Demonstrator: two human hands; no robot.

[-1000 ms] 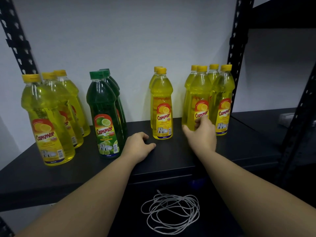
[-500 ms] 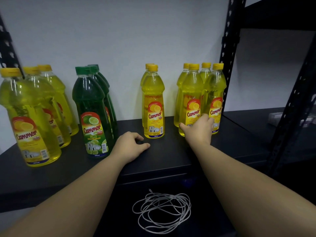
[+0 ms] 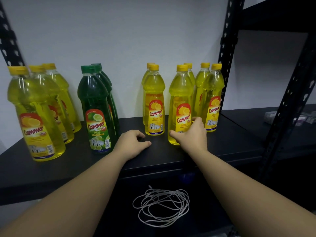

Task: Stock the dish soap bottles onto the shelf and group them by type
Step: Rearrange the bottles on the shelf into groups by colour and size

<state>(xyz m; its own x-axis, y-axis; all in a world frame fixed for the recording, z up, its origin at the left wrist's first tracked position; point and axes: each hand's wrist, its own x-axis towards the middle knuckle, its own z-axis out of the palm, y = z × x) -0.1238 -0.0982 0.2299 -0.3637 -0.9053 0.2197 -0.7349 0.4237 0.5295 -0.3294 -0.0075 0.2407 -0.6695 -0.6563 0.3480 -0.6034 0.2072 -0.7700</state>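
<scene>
One slim lemon bottle [image 3: 181,106], forward of the right-hand yellow cluster [image 3: 208,98] on the black shelf [image 3: 230,139], is gripped low by the right hand [image 3: 191,132]; left hand [image 3: 131,142] rests loosely curled nearby, holding nothing. Full, likely heavy and slick; hold the waist

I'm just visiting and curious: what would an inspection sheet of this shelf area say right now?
Surface: black shelf, dark and matte.
Job's things: three large lemon bottles at left; green lime bottles beside them; small lemon bottles at right, a pair standing apart.
Clutter: nothing seen on the shelf.
Hands: right hand grips a small lemon bottle low down; left hand rests loosely curled on the shelf, holding nothing.
Cables: coiled white cord on the level below.
Surroundings: white wall; black perforated uprights; blurred packs on the neighbouring shelf.
</scene>
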